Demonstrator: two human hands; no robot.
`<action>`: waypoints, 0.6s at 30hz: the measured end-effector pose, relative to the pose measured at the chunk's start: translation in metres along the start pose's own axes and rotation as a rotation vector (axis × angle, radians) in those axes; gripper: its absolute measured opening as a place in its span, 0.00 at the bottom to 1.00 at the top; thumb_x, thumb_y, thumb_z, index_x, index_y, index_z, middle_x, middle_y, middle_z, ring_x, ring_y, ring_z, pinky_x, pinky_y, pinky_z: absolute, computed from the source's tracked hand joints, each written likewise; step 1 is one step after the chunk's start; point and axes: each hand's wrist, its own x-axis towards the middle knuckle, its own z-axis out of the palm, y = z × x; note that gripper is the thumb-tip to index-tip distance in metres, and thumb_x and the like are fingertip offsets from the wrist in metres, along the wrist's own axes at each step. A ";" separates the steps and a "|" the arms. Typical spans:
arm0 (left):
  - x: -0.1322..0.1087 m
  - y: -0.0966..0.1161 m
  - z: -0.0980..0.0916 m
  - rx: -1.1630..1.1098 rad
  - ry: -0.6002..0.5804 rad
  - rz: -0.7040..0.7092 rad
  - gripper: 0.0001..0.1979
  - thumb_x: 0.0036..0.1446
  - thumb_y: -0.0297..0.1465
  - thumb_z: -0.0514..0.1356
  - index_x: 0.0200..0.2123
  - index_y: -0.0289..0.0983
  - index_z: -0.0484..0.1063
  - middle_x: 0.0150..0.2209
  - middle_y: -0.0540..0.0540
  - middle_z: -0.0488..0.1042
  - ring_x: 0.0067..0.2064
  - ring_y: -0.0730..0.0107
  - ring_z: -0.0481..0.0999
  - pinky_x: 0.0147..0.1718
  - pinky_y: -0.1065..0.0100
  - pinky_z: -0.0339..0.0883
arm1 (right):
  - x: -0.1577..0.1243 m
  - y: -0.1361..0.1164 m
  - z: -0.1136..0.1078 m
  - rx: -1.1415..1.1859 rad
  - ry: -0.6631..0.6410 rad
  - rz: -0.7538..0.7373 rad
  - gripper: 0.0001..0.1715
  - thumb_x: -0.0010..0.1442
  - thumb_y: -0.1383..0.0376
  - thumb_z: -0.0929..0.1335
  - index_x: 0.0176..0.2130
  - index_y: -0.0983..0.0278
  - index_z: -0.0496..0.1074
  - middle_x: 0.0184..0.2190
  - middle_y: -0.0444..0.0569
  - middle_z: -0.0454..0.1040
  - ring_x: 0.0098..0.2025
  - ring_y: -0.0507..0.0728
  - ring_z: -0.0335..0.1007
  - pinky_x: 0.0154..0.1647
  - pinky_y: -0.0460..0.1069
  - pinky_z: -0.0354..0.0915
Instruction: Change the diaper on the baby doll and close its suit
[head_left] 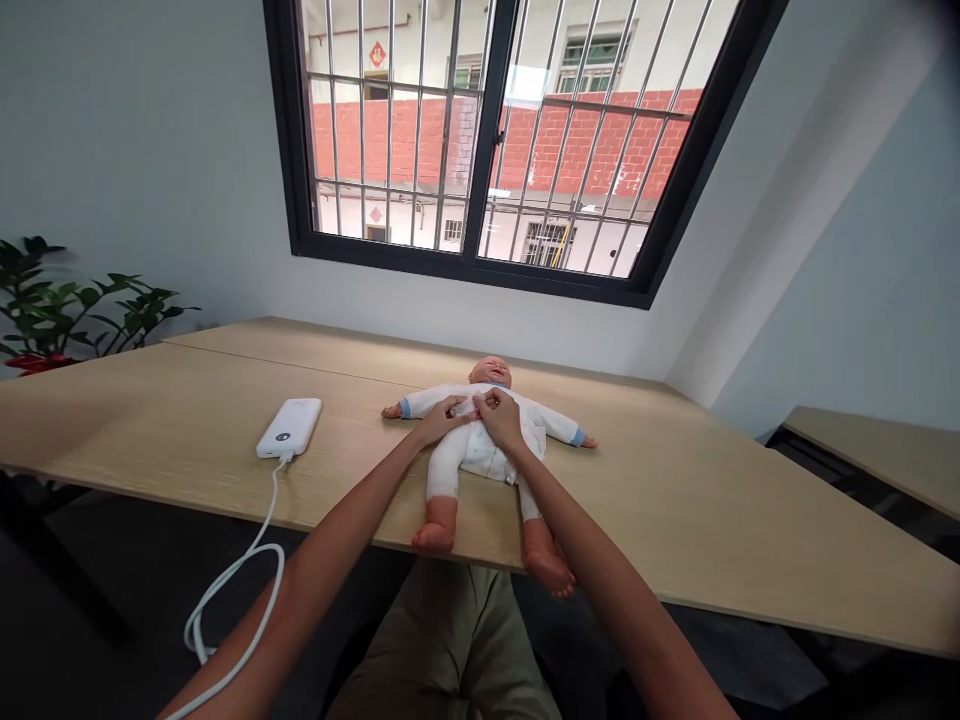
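A baby doll (491, 372) lies on its back on the wooden table, head toward the window and feet at the near edge. It wears a white top (551, 419) with blue cuffs and a white diaper (487, 458). My left hand (444, 418) is at the doll's belly, its fingers closed on the white cloth of the top. Beside it, my right hand (498, 414) pinches the same cloth near the chest. The doll's arms are spread out sideways. Its lower legs are bare, and my right forearm partly covers one leg.
To the left on the table (712, 500) lies a white power bank (289, 427); its white cable (276, 500) hangs over the near edge by my left arm. A potted plant (75, 300) stands at far left. A barred window (480, 140) is behind the table.
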 end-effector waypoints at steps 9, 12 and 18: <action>0.004 -0.020 0.000 0.130 0.107 -0.047 0.20 0.48 0.35 0.66 0.44 0.35 0.69 0.54 0.39 0.69 0.58 0.59 0.67 0.60 0.59 0.57 | -0.021 -0.007 -0.025 -0.471 0.096 0.060 0.13 0.56 0.63 0.65 0.22 0.61 0.60 0.28 0.48 0.69 0.29 0.54 0.61 0.27 0.48 0.46; 0.003 -0.018 0.001 0.137 0.123 -0.044 0.19 0.48 0.34 0.66 0.43 0.34 0.70 0.53 0.38 0.69 0.57 0.58 0.67 0.60 0.60 0.58 | -0.021 0.003 -0.027 -0.456 0.038 0.102 0.12 0.55 0.64 0.65 0.23 0.61 0.61 0.26 0.48 0.70 0.27 0.54 0.61 0.27 0.48 0.47; -0.001 -0.013 0.001 0.088 0.116 -0.067 0.19 0.51 0.36 0.65 0.45 0.34 0.70 0.53 0.38 0.70 0.55 0.59 0.69 0.58 0.60 0.60 | -0.016 0.025 -0.027 -0.289 0.086 0.112 0.11 0.49 0.61 0.69 0.26 0.60 0.60 0.24 0.43 0.67 0.27 0.53 0.61 0.28 0.47 0.51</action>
